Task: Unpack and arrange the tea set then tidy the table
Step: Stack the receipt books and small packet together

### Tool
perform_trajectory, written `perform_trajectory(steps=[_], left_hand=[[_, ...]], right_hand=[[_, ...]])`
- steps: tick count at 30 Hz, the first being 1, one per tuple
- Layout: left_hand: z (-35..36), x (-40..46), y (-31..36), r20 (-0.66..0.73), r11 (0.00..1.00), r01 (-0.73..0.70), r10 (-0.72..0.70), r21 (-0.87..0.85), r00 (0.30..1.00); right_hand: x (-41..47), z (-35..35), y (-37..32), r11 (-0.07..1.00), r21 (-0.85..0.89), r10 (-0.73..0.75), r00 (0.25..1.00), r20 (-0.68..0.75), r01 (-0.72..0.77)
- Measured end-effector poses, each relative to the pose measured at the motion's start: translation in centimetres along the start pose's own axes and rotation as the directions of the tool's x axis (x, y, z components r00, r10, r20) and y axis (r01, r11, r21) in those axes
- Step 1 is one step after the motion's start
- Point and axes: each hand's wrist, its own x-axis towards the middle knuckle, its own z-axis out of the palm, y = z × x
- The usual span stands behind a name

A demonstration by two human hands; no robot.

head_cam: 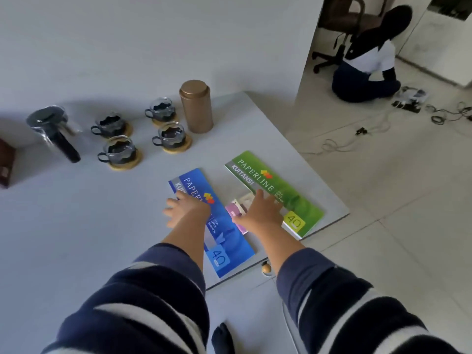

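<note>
Several glass cups (120, 149) with dark holders stand on round wooden coasters at the back of the white table (76, 226). A teapot (51, 126) in clear plastic wrap sits to their left, and a tall bronze tin (196, 106) to their right. My left hand (187, 208) lies flat, fingers spread, on a blue Paperline receipt book (217, 238). My right hand (263, 210) rests flat between a small pink pad (236, 213) and a green Paperline receipt book (278, 190), its fingers on the green book's edge.
A dark brown box (6, 164) sits at the table's left edge. The table's right corner lies just past the green book. A person sits on the tiled floor (383, 200) at the back right by a swivel chair (339, 21), with cables scattered nearby. A cabinet knob (266, 269) shows below the table edge.
</note>
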Motion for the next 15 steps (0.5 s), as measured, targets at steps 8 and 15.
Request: perform_trajectory(steps=[8, 15], left_hand=[[-0.7, 3.1, 1.6, 0.124, 0.955, 0.195, -0.171, -0.221, 0.977], [-0.9, 7.0, 2.6, 0.282, 0.964, 0.111, -0.039, -0.242, 0.959]], right_hand=[[5.7, -3.1, -1.7, 0.975, 0.216, -0.035, 0.998, -0.06, 0.048], [10.0, -6.2, -0.4, 0.991, 0.005, 0.135, 0.99, 0.048, -0.136]])
